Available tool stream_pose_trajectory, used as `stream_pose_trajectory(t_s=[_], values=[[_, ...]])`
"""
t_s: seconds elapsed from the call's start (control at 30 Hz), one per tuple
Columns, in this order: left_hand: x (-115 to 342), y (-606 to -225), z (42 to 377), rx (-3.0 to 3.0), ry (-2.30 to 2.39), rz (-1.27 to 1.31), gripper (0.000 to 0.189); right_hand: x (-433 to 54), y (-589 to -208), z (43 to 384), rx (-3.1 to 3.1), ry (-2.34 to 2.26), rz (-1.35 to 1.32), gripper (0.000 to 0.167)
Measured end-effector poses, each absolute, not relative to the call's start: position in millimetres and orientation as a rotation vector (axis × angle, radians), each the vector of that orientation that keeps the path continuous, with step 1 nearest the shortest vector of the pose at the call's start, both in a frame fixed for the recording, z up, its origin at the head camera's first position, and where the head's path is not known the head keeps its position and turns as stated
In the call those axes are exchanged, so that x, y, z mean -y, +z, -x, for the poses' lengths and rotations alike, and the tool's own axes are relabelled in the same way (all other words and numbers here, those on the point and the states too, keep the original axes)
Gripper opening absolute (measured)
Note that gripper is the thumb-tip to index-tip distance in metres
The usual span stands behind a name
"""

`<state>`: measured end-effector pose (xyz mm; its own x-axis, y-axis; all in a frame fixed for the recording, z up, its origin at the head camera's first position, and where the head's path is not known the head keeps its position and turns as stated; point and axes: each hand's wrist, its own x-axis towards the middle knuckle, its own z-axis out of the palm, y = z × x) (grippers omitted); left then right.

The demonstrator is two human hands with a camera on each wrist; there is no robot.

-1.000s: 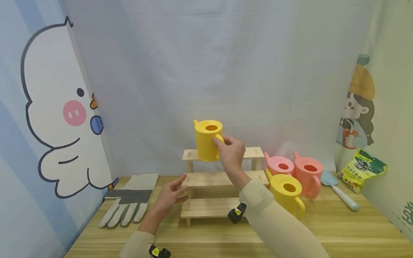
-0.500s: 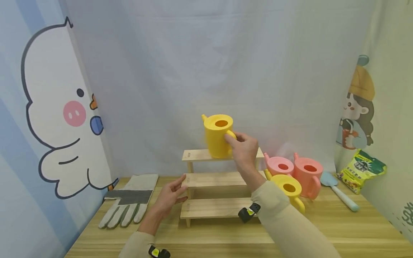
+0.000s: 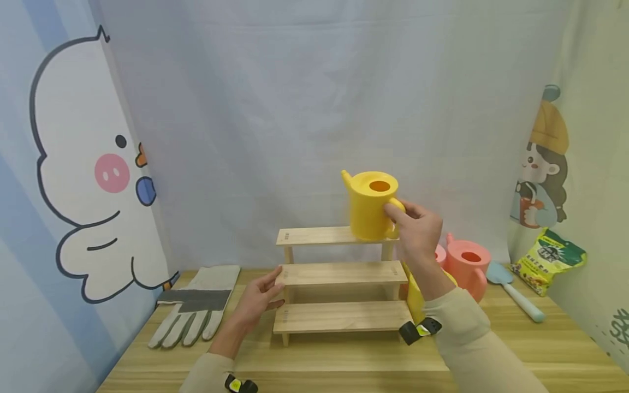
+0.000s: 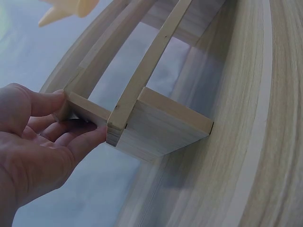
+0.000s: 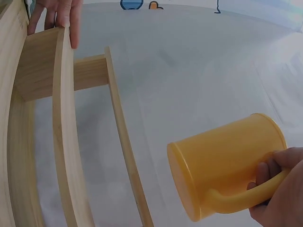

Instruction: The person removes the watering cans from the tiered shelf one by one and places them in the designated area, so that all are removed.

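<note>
My right hand grips the handle of a yellow watering can and holds it upright at the right end of the top shelf, which it overlaps in the head view. In the right wrist view the can's flat base shows apart from the shelf boards. A three-step wooden stand is in the middle of the table. At its left side my left hand holds the end of the middle step, thumb on top and fingers against the side piece. Behind my right forearm, a second yellow watering can is partly hidden.
A coral watering can and a mostly hidden pink one stand right of the stand. Beyond them lie a light-blue trowel and a green-yellow packet. A grey-white glove lies on the left. A pale curtain hangs behind.
My right hand has carried the yellow watering can to the right and slightly up, along the top shelf. My left hand has stayed at the stand.
</note>
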<state>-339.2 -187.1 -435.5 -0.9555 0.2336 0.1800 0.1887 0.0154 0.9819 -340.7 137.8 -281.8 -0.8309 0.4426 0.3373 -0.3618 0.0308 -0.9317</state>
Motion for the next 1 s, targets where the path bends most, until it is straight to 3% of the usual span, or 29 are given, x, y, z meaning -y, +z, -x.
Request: stream_pose_trajectory(t_s=[0.2, 0.4, 0.67, 1.0], values=[[188.6, -435.8, 339.5, -2.214, 2.133, -0.455, 0.057, -163.2, -275.4, 327.1, 1.756, 1.865, 0.175, 0.039], [188.8, -436.4, 339.0, -2.205, 2.132, -0.454, 0.057, -197.2, -273.4, 314.9, 1.581, 1.993, 0.209, 0.032], [188.8, -434.2, 338.2, -2.208, 2.136, -0.443, 0.057, -251.6, -269.9, 291.2, 1.486, 2.015, 0.290, 0.049], [188.7, -437.4, 340.9, -2.210, 2.160, -0.421, 0.056, -293.7, -294.6, 269.7, 1.321, 2.050, 0.135, 0.018]])
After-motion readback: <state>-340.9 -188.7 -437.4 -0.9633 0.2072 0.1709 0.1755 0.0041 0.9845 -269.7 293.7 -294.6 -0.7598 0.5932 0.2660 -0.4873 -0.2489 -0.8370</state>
